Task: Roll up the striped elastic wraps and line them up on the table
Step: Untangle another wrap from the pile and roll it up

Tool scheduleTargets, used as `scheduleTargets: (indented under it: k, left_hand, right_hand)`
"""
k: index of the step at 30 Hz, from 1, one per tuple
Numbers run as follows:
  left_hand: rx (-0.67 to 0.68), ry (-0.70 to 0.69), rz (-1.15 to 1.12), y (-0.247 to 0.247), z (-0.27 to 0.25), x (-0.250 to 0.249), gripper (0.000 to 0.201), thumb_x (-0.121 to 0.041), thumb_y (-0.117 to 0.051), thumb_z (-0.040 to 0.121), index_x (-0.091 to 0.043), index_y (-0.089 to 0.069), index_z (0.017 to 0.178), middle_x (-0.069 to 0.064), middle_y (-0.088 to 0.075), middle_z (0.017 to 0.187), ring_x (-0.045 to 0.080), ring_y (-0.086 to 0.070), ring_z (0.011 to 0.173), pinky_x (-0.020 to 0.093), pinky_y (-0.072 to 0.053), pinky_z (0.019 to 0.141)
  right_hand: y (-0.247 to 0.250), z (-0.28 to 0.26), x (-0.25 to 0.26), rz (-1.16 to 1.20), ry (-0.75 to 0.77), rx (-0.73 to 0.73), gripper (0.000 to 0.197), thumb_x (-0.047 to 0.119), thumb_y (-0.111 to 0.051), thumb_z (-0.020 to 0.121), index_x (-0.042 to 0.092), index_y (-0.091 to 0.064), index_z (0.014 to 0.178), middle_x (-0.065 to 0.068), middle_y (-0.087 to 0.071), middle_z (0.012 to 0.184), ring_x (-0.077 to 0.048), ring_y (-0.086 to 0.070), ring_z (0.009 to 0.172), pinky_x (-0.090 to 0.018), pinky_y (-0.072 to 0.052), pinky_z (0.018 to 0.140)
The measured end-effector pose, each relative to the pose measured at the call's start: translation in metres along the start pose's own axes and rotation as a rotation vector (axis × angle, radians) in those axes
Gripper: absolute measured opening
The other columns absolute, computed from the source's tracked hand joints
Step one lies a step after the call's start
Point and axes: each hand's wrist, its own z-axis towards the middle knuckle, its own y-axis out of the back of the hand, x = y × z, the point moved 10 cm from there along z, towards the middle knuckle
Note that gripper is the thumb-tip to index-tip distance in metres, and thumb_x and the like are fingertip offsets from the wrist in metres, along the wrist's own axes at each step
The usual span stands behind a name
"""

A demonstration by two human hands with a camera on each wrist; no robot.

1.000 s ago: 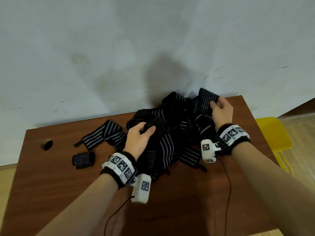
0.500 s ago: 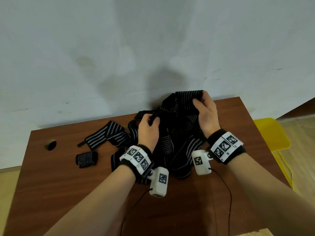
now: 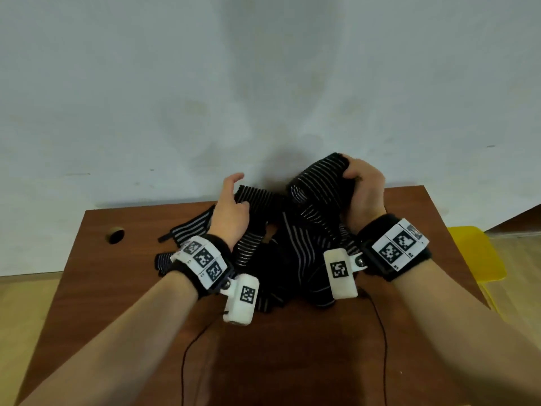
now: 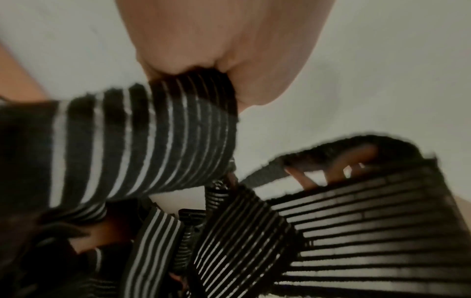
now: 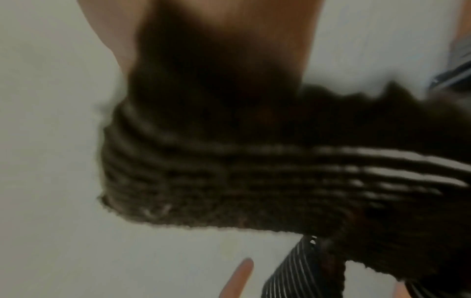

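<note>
We are barely started: one roll [image 3: 164, 260] lies at 9 o'clock, partly hidden, and the pile [image 3: 295, 259] sits at table [image 3: 117, 317] centre. Our right hand [image 3: 364, 190] clutches a wrap [image 3: 319, 180] at 1 o'clock; our left hand [image 3: 231, 215] pinches another [image 4: 142, 145].

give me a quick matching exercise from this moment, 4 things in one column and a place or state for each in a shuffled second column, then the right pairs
Things:
1. left hand
2. right hand
3. round hole
4. yellow chair

Places or states:
A. beyond the table's right edge
B. grips the raised end of a striped wrap
C. in the table top, far left
D. pinches a wrap's edge, forefinger pointing free

Pairs: 1-D, 2-B, 3-C, 4-A
</note>
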Motion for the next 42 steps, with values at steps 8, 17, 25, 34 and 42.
scheduleTargets:
  k: [8, 17, 25, 34, 42]
  left_hand:
    - [0.252, -0.145, 0.28, -0.041, -0.039, 0.018, 0.047, -0.035, -0.084, 0.082, -0.017, -0.07, 0.124, -0.001, -0.046, 0.153, 0.017, -0.042, 0.142, 0.039, -0.041, 0.115]
    - [0.05, -0.057, -0.073, -0.008, -0.033, 0.048, 0.05, -0.002, -0.069, 0.093, -0.019, -0.061, 0.138, 0.005, -0.07, 0.123, 0.014, -0.068, 0.104, 0.033, -0.059, 0.092]
    - [0.253, -0.371, 0.225, -0.01, -0.047, 0.014, 0.065, 0.002, -0.067, 0.091, -0.026, -0.054, 0.147, 0.0, -0.056, 0.134, 0.02, -0.061, 0.118, 0.033, -0.051, 0.102]
    - [-0.076, -0.118, 0.095, 0.037, -0.052, 0.027, 0.023, -0.008, -0.065, 0.093, -0.012, -0.08, 0.109, 0.007, -0.078, 0.105, 0.013, -0.069, 0.094, 0.019, -0.051, 0.086]
    - [-0.175, -0.043, 0.091, 0.059, -0.047, 0.024, 0.022, -0.005, -0.062, 0.093, -0.011, -0.082, 0.101, 0.012, -0.078, 0.103, 0.025, -0.071, 0.1, 0.031, -0.054, 0.097]
  right_hand:
    - [-0.018, -0.03, -0.063, 0.074, -0.126, -0.09, 0.025, 0.014, -0.046, 0.083, 0.005, -0.061, 0.1, -0.016, -0.062, 0.093, -0.032, -0.063, 0.085, -0.04, -0.055, 0.082]
    - [-0.02, -0.055, -0.1, -0.092, -0.179, -0.057, 0.026, 0.011, -0.038, 0.106, 0.01, -0.063, 0.113, -0.014, -0.07, 0.111, -0.028, -0.068, 0.102, -0.041, -0.061, 0.082]
    - [-0.009, -0.07, -0.119, -0.341, -0.28, -0.006, 0.029, 0.009, -0.043, 0.107, 0.001, -0.061, 0.129, -0.024, -0.065, 0.13, -0.039, -0.064, 0.12, -0.056, -0.049, 0.101]
    - [-0.042, -0.092, -0.13, -0.755, -0.112, 0.157, 0.095, 0.028, -0.09, 0.075, 0.015, -0.037, 0.153, 0.0, -0.055, 0.14, -0.011, -0.057, 0.125, -0.028, -0.048, 0.103]
    - [-0.048, -0.096, -0.149, -0.943, 0.017, 0.239, 0.139, 0.009, -0.095, 0.069, 0.02, 0.007, 0.163, 0.017, -0.039, 0.143, -0.002, -0.043, 0.139, -0.017, -0.038, 0.114]
